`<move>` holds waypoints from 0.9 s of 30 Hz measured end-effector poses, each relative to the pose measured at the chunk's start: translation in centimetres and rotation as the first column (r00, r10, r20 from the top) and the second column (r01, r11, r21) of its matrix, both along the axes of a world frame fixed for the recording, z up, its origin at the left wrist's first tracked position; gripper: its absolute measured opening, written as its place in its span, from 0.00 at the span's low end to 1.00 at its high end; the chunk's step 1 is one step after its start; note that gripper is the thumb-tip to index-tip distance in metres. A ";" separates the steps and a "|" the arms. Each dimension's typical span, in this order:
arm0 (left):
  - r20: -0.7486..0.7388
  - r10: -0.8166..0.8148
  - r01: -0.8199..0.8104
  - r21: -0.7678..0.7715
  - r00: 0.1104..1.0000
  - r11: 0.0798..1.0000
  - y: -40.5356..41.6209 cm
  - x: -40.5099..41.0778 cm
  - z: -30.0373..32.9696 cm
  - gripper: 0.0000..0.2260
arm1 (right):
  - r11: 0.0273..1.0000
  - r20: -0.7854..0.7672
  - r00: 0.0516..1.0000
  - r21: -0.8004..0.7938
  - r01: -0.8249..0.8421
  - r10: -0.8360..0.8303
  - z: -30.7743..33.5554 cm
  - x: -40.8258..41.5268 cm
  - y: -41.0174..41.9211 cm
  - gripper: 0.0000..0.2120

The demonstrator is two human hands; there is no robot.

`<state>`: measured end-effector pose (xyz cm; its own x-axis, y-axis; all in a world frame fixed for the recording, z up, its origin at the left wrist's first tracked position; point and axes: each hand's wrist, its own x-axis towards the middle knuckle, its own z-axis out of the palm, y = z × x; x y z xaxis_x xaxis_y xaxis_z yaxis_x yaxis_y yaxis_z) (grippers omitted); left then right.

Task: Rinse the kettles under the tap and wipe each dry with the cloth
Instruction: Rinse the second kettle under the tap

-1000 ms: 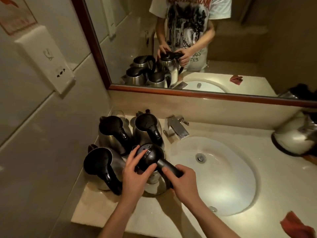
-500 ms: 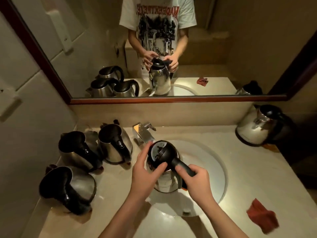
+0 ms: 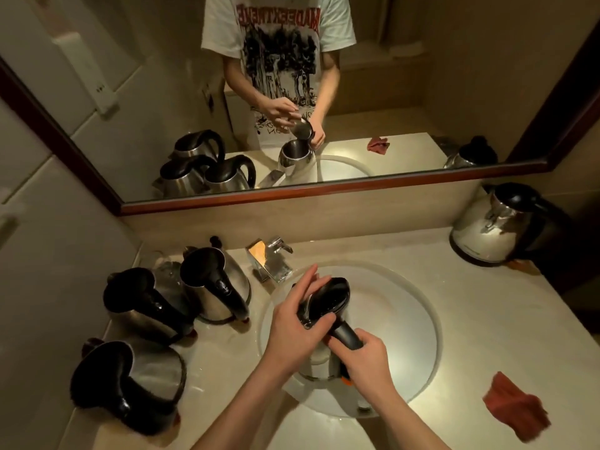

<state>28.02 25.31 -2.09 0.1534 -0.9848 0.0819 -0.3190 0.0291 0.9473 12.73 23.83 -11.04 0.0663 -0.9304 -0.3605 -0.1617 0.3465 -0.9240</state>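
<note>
Kettle (image 3: 319, 358) held over sink (image 3: 418, 306) just off tap (image 3: 269, 258), right hand (image 3: 365, 358) clamped on handle for support, left hand (image 3: 297, 329) gripping lid (image 3: 328, 295) tipped open, likely for filling; cloth (image 3: 516, 409) parked on counter (image 3: 487, 319).

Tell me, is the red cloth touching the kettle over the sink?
Apart. The head view shows the red cloth lying on the counter right of the basin, bare counter and basin rim separating it from the held kettle.
</note>
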 end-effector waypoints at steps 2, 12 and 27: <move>-0.016 -0.026 0.026 0.015 1.000 1.000 -0.3 0.9 -0.1 0.34 | 1.000 -0.042 0.999 -0.014 -0.003 0.002 -0.5 0.3 -0.2 0.24; 0.299 0.094 -0.121 0.073 0.950 0.990 -7.0 9.5 -0.2 0.20 | 1.000 -0.116 0.993 0.014 -0.011 0.013 -1.8 -0.3 -2.0 0.28; 0.692 -0.421 0.250 0.339 0.587 0.907 -19.5 12.8 -4.3 0.26 | 0.996 -0.168 0.982 -0.045 0.077 -0.083 -4.9 4.2 -3.6 0.14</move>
